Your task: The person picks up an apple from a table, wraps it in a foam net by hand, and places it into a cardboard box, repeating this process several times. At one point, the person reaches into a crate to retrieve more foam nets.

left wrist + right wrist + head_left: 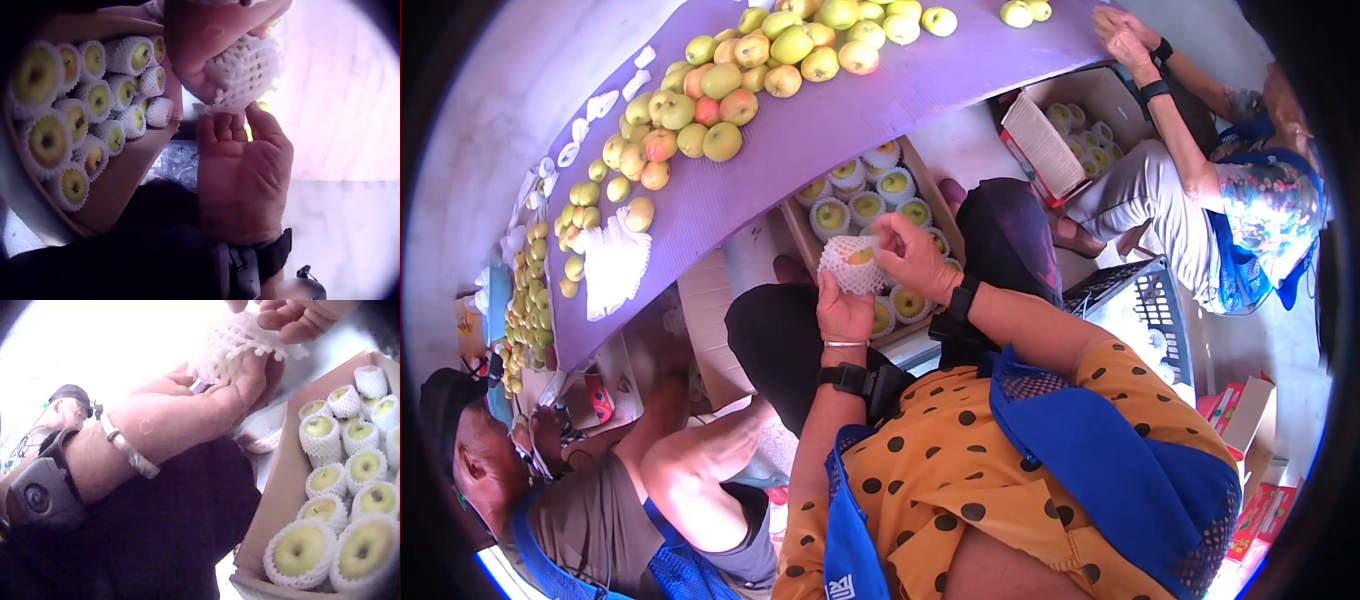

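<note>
An apple in a white foam net (850, 265) rests in the left hand (844, 308), whose fingers curl round it from below. The same net (247, 72) hides most of the apple in the left wrist view, with the left hand (215, 44) round it. At the net's edge, the right hand (918, 262) pinches the foam with its bent fingers. In the right wrist view, the fingers of the right hand (306, 317) are beside the net (234, 347), above the left hand (219, 400). Below both hands stands a carton (265, 534) of netted apples (365, 465).
Loose apples (722, 142) lie heaped on the purple tabletop (800, 130), with a stack of foam nets (615, 262) at its left. One person (690, 475) sits at lower left, another (1180, 180) at upper right beside a second carton (1045, 150). A black crate (1160, 300) stands at right.
</note>
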Motion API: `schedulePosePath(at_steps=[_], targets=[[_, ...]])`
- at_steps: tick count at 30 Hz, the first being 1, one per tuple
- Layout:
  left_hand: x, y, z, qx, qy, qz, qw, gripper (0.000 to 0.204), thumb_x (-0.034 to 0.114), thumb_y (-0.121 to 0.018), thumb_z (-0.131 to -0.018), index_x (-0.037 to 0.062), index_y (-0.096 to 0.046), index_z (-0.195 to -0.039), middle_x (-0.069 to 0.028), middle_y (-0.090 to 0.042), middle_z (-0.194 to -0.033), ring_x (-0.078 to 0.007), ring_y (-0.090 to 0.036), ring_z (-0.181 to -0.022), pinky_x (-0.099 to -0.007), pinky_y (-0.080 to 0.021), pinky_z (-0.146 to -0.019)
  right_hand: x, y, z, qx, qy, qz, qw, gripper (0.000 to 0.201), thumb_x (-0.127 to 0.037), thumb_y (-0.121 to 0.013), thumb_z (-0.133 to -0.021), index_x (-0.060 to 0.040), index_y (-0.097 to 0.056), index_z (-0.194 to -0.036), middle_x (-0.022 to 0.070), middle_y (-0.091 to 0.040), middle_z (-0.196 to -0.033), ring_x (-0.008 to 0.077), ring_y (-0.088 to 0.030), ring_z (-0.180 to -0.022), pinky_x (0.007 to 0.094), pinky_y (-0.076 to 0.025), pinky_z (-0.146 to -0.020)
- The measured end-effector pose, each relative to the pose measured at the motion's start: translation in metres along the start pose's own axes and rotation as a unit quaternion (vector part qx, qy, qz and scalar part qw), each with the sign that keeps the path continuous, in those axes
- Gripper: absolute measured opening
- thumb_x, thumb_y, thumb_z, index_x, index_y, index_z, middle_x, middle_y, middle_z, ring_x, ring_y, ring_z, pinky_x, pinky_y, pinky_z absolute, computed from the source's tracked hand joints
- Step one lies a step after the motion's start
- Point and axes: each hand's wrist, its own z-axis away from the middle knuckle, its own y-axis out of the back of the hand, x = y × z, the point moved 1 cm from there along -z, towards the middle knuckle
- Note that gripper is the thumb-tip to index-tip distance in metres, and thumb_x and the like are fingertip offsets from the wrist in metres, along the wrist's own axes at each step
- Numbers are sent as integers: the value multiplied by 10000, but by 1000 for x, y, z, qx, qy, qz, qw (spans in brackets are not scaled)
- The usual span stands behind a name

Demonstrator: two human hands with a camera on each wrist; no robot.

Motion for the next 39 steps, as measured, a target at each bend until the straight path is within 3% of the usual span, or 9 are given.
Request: schedulePosePath(at_steps=[2, 4, 8, 16, 19, 25, 35, 37, 39], targets=[[0, 0, 0, -8, 9, -9, 1000, 442, 313, -439, -861, 74, -364, -1225, -80, -432, -1223, -258, -406, -1132, -439, -310, -957, -7, 3, -3, 12, 33, 55, 998, 173, -65, -557, -699, -44, -531, -869, 72, -478, -808, 163, -483, -649, 240, -402, -597], [2, 2, 0, -15, 18, -18, 1000, 444, 314, -440, -861, 77, -361, -1228, -80, -428, -1228, -256, -405, -1135, -439, -312, -954, -13, 4, -8, 68, 277, 195, 939, 174, -80, -568, -690, -38, -529, -854, 88, -476, -832, 224, -505, -688, 278, -413, -639], [1, 2, 2, -7, 58, -76, 995, 447, 317, -439, -867, 71, -359, -1231, -76, -442, -1217, -245, -423, -1121, -431, -340, -927, -7, 8, -13, 47, 277, 195, 940, 167, -93, -568, -692, -24, -527, -838, 107, -487, -820, 280, -513, -741, 310, -414, -676], [-6, -6, 5, -45, 95, -111, 988, 405, 288, -423, -882, 47, -384, -1206, -84, -459, -1201, -241, -437, -1111, -416, -351, -924, -7, 12, -18, 41, -40, -22, 998, 183, -177, -476, -826, -3, -505, -774, 45, -487, -654, 99, -439, -633, 254, -395, -590], [-5, -8, 4, -60, 76, -91, 991, 401, 294, -394, -892, 39, -388, -1201, -93, -450, -1212, -255, -429, -1117, -422, -335, -941, 7, 12, -20, 47, -82, -12, 995, 207, -189, -468, -830, 5, -509, -771, 78, -498, -645, 128, -458, -613, 281, -400, -585], [-1, -1, 2, 23, 66, 11, 998, 407, 319, -331, -904, 35, -403, -1187, -103, -441, -1222, -271, -415, -1129, -433, -316, -961, 16, 1, -11, 47, 9, 139, 989, 251, -228, -472, -826, 10, -495, -751, 221, -544, -703, 373, -532, -677, 392, -419, -590], [1, 13, 2, 75, 113, 54, 989, 383, 312, -333, -882, 70, -435, -1161, -105, -459, -1197, -291, -434, -1107, -459, -360, -915, 2, -5, 8, -30, -21, 272, 962, 316, -316, -408, -845, -25, -449, -963, 198, -567, -814, 383, -544, -745, 460, -415, -665], [4, 15, 2, 79, 117, 56, 988, 392, 333, -324, -880, 78, -440, -1155, -107, -463, -1189, -295, -437, -1103, -464, -367, -905, 0, -4, 9, -48, 95, 248, 963, 286, -272, -411, -849, -20, -453, -979, 204, -520, -884, 352, -507, -859, 418, -397, -692], [6, 18, 0, 113, 92, 24, 989, 415, 352, -314, -878, 57, -441, -1140, -123, -465, -1178, -292, -437, -1102, -460, -376, -897, 16, -2, 3, -113, 85, 230, 963, 321, -276, -446, -836, -25, -437, -1036, 188, -513, -934, 314, -503, -897, 393, -396, -728]])
